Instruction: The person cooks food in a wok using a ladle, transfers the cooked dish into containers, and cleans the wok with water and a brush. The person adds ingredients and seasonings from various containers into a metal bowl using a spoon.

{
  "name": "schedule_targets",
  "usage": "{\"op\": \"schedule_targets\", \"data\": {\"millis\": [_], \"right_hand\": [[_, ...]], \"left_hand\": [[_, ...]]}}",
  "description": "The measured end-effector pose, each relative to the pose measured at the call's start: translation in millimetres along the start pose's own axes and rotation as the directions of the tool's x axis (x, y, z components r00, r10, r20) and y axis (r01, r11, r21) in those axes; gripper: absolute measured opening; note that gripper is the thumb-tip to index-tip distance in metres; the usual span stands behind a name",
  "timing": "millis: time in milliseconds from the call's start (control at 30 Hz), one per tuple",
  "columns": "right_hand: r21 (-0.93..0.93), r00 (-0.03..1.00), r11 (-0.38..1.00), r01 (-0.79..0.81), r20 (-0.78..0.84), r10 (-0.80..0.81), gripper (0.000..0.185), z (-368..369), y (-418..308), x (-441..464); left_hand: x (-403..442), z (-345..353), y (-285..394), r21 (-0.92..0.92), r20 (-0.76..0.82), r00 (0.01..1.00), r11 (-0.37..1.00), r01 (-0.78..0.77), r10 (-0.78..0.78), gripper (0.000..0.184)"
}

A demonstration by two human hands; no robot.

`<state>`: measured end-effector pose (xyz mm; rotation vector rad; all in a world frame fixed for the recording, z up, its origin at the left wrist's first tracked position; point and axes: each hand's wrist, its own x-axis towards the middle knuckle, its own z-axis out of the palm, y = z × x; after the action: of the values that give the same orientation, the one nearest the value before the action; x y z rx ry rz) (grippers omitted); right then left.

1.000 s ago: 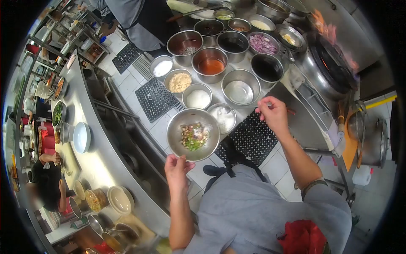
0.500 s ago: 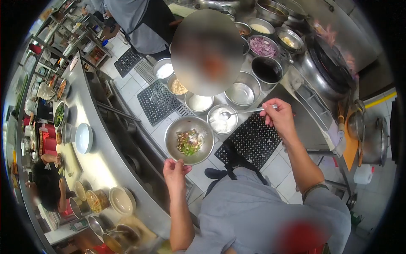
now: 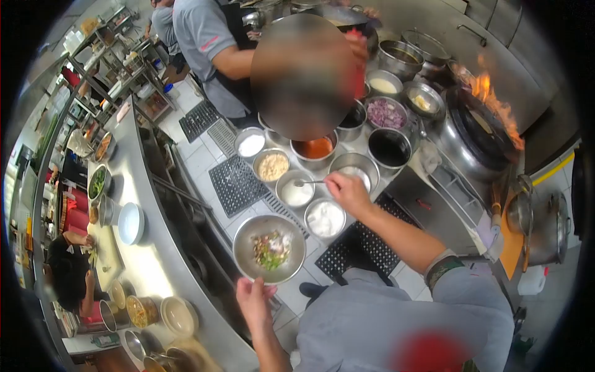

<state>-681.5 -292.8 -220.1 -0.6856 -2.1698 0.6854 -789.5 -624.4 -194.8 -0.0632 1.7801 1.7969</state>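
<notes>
My left hand (image 3: 255, 299) pinches the near rim of a steel bowl (image 3: 243, 263) that holds chopped greens, brown bits and white powder (image 3: 273, 250). Between the fingers of my right hand (image 3: 348, 191) is the handle of a metal spoon (image 3: 310, 181). The spoon's head is over a pot of white contents (image 3: 295, 191). Beside it stand another pot of white powder (image 3: 325, 217), a pot of tan crumbs (image 3: 273, 166) and a steel pot (image 3: 365, 162) partly behind my right hand.
Flames (image 3: 489, 99) rise behind a large round lidded vessel (image 3: 474, 127) at the right. A co-worker in grey (image 3: 207, 43) reaches over the far pots, partly blurred. The long steel counter (image 3: 155, 248) at left carries a pale blue bowl (image 3: 130, 223). Another person works beyond it.
My right hand has moved left with the spoon, from the nearer white pot to the one beside it. The bowl sits lower in view. The co-worker's arm now reaches over the pots.
</notes>
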Motion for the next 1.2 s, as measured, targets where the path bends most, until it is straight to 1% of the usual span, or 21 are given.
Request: {"op": "schedule_targets", "data": {"millis": [100,167,233,300,333,367,400,433,467,500,533,600,633,667,800,900,967,1000,1033,1100,1200], "right_hand": [[-0.089,0.960,0.993,-0.078,0.263,0.099,0.019,5,9,16],[-0.112,0.939,0.991,0.072,0.341,-0.030,0.029,-12,12,25],[0.021,0.940,0.998,0.055,0.337,-0.059,0.037,-58,8,40],[0.294,0.887,0.911,-0.288,0.441,0.138,0.020,-128,6,72],[0.313,0.891,0.878,-0.362,0.394,0.227,0.014,-153,30,87],[0.419,0.955,0.864,-0.279,0.216,0.203,0.014,-166,53,111],[0.302,0.866,0.812,-0.499,0.184,0.464,0.016,-180,71,145],[0.204,0.941,0.920,-0.336,0.104,0.321,0.018,-178,112,180],[0.241,0.945,0.914,-0.326,0.103,0.310,0.022,-160,146,212],[0.013,0.952,0.969,-0.246,0.193,0.239,0.028,-141,172,245],[-0.116,0.969,0.990,-0.085,0.224,0.109,0.032,-114,195,267],[-0.385,0.824,0.912,-0.144,0.463,0.325,0.040,-69,191,303],[-0.494,0.746,0.865,-0.084,0.545,0.384,0.044,-47,190,313],[-0.517,0.716,0.856,0.004,0.599,0.358,0.038,-41,181,316],[-0.552,0.625,0.830,0.087,0.679,0.386,0.028,-3,214,335],[-0.544,0.704,0.838,-0.039,0.581,0.410,0.027,13,265,342],[-0.441,0.646,0.892,0.097,0.710,0.281,0.025,-1,281,352],[-0.423,0.632,0.875,-0.236,0.617,0.468,0.026,-2,287,352],[-0.404,0.585,0.871,-0.281,0.647,0.489,0.025,5,310,353],[-0.108,0.520,0.768,-0.631,0.676,0.522,0.024,-4,338,346],[0.120,0.593,0.742,-0.660,0.689,0.416,0.020,-68,301,329]], "left_hand": [[-8,9,-4,-0.051,-0.078,0.997,0.999,-0.013,0.009,0.007],[-11,26,-5,-0.077,-0.133,0.990,0.996,-0.047,0.036,0.007],[-15,43,-5,-0.063,-0.187,0.981,0.996,-0.066,0.053,0.009],[-21,64,-3,-0.078,-0.236,0.970,0.994,-0.074,0.054,0.010],[-24,74,-1,-0.101,-0.257,0.965,0.992,-0.081,0.053,0.010],[-26,83,0,-0.119,-0.281,0.958,0.989,-0.088,0.052,0.009],[-27,90,1,-0.120,-0.299,0.952,0.987,-0.109,0.069,0.008],[-27,101,6,-0.103,-0.330,0.942,0.989,-0.106,0.067,0.008],[-31,113,12,-0.092,-0.360,0.931,0.991,-0.100,0.061,0.008],[-33,123,16,-0.085,-0.390,0.919,0.992,-0.093,0.053,0.008],[-33,130,19,-0.087,-0.396,0.916,0.991,-0.106,0.063,0.008],[-34,146,26,-0.062,-0.430,0.899,0.990,-0.127,0.089,0.009],[-34,154,28,-0.050,-0.447,0.889,0.989,-0.137,0.100,0.009],[-34,164,32,-0.063,-0.457,0.883,0.987,-0.149,0.105,0.010],[-29,187,42,-0.088,-0.479,0.872,0.982,-0.166,0.105,0.011],[-12,205,50,-0.092,-0.453,0.881,0.976,-0.197,0.135,0.009],[7,218,59,-0.063,-0.416,0.893,0.974,-0.217,0.172,0.007],[20,225,62,-0.072,-0.384,0.909,0.976,-0.204,0.162,0.007],[35,231,65,-0.078,-0.350,0.924,0.978,-0.192,0.153,0.007],[69,245,67,-0.050,-0.274,0.946,0.980,-0.193,0.172,0.007],[123,275,72,-0.048,-0.173,0.971,0.983,-0.178,0.167,0.009]]}}
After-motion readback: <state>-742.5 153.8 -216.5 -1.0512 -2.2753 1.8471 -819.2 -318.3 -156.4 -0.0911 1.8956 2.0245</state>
